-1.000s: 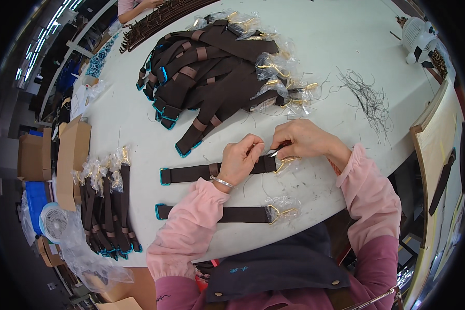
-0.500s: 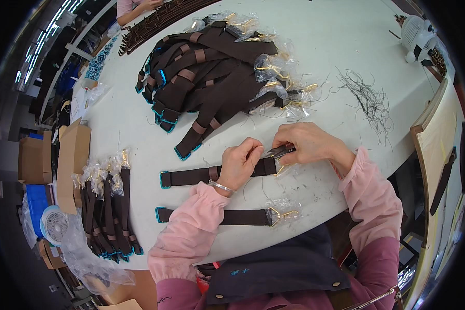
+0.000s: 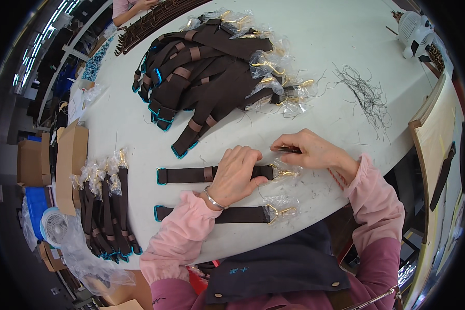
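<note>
My left hand [image 3: 236,175] lies across a dark brown webbing strap [image 3: 183,175], fingers over its far edge and thumb on its right end, gripping it. The strap has a blue-edged buckle at its left end and a gold snap hook [image 3: 288,173] in clear plastic at its right. My right hand [image 3: 315,149] is closed around small dark thread snips [image 3: 288,150], mostly hidden in the fingers, just above the hook. Nearer to me a second strap [image 3: 240,215] lies parallel, its gold hook [image 3: 281,212] also in plastic; my left forearm covers part of it.
A large pile of similar straps [image 3: 212,77] lies at the far middle. A smaller bundle [image 3: 108,212] is at the left edge. Loose thread clippings [image 3: 364,98] lie far right, near a white fan [image 3: 414,33]. Another person's arm [image 3: 132,11] shows at the far left.
My left hand has gone from a pinch near the snips to lying over the strap's right end. My right hand has drawn slightly away with the snips.
</note>
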{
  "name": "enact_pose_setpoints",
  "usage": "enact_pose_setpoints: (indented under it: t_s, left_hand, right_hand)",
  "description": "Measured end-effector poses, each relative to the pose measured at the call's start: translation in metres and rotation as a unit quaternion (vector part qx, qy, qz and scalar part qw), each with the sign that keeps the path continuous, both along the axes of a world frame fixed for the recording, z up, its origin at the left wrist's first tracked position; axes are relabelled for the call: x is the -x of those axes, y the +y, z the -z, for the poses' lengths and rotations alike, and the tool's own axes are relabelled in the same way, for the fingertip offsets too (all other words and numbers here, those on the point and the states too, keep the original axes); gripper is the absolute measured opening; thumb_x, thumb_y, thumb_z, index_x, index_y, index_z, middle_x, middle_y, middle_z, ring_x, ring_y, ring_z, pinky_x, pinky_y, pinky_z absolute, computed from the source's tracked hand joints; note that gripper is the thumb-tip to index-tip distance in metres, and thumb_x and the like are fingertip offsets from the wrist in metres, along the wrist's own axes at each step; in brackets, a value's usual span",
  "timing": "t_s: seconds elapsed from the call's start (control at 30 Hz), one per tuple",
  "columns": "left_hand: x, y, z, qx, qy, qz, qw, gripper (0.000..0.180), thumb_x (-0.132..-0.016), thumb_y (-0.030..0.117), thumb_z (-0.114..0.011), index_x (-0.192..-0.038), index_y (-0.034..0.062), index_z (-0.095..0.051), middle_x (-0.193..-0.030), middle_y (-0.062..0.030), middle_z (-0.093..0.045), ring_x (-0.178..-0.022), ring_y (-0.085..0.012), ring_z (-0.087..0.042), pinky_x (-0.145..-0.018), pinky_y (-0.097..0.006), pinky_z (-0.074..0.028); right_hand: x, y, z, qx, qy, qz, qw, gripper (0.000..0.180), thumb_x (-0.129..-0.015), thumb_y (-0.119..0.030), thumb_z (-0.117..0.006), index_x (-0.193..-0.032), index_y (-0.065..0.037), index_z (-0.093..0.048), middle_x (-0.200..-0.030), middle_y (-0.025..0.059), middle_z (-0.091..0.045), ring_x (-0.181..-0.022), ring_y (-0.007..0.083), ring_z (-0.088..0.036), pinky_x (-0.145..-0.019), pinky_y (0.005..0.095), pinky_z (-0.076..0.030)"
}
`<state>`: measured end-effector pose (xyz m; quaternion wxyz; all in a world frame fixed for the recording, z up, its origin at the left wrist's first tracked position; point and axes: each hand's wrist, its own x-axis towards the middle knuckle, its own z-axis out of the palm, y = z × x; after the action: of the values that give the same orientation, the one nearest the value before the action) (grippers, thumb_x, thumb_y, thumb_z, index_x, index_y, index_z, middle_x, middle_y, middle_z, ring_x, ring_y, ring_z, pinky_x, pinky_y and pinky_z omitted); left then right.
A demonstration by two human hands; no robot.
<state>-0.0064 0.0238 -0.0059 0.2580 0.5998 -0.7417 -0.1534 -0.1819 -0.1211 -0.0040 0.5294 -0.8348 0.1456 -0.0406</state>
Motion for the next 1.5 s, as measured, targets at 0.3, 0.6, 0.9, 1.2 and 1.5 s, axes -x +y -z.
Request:
enact_pose_setpoints:
  t_s: [0.3, 0.6, 0.9, 1.2, 1.5]
  left_hand:
    - [0.004, 0.018, 0.023, 0.185, -0.057, 0.015, 0.981, 0.051, -0.059, 0.016, -0.079, -0.09, 0.0082, -0.039, -0.085, -0.0084, -0.05, -0.073, -0.0256, -0.046, -0.065, -0.037, -0.033]
    - [0.005, 0.019, 0.027, 0.215, -0.059, 0.023, 0.975, 0.052, -0.058, 0.012, -0.079, -0.091, 0.0085, -0.039, -0.087, -0.0084, -0.05, -0.071, -0.0249, -0.047, -0.064, -0.037, -0.033]
    - [0.006, 0.021, 0.028, 0.234, -0.082, 0.035, 0.968, 0.049, -0.059, 0.013, -0.079, -0.088, 0.0088, -0.039, -0.085, -0.0078, -0.05, -0.07, -0.024, -0.047, -0.062, -0.036, -0.034]
    - [0.006, 0.023, 0.028, 0.238, -0.094, 0.036, 0.966, 0.041, -0.062, 0.013, -0.073, -0.086, 0.0078, -0.041, -0.086, -0.0085, -0.052, -0.071, -0.0235, -0.048, -0.063, -0.037, -0.035]
    - [0.005, 0.021, 0.029, 0.221, -0.071, 0.036, 0.972, 0.048, -0.057, 0.011, -0.075, -0.088, 0.0087, -0.039, -0.087, -0.0085, -0.051, -0.071, -0.0247, -0.048, -0.063, -0.037, -0.035]
  right_hand:
    - [-0.02, 0.003, -0.011, -0.238, 0.162, -0.084, 0.954, 0.036, -0.084, -0.007, -0.047, -0.12, -0.001, -0.053, -0.056, -0.0006, -0.048, -0.048, 0.0056, -0.044, -0.043, 0.0209, -0.037]
    - [-0.022, 0.006, 0.009, -0.118, 0.069, -0.109, 0.985, 0.016, -0.082, -0.011, -0.052, -0.087, 0.0, -0.063, -0.062, 0.0066, -0.057, -0.054, 0.0145, -0.052, -0.053, 0.0318, -0.042]
    - [-0.013, 0.012, -0.008, -0.048, 0.052, -0.073, 0.995, 0.016, -0.078, -0.009, -0.056, -0.09, 0.001, -0.06, -0.072, 0.012, -0.063, -0.06, 0.02, -0.057, -0.059, 0.0319, -0.043]
    - [-0.016, 0.016, -0.009, -0.074, 0.049, -0.117, 0.989, 0.024, -0.076, -0.009, -0.055, -0.097, 0.001, -0.063, -0.077, 0.0149, -0.065, -0.066, 0.0237, -0.06, -0.062, 0.0329, -0.045]
    - [-0.022, 0.015, 0.006, -0.087, 0.018, -0.106, 0.99, 0.018, -0.078, -0.009, -0.061, -0.092, 0.001, -0.065, -0.074, 0.0118, -0.066, -0.063, 0.0166, -0.061, -0.059, 0.0288, -0.046]
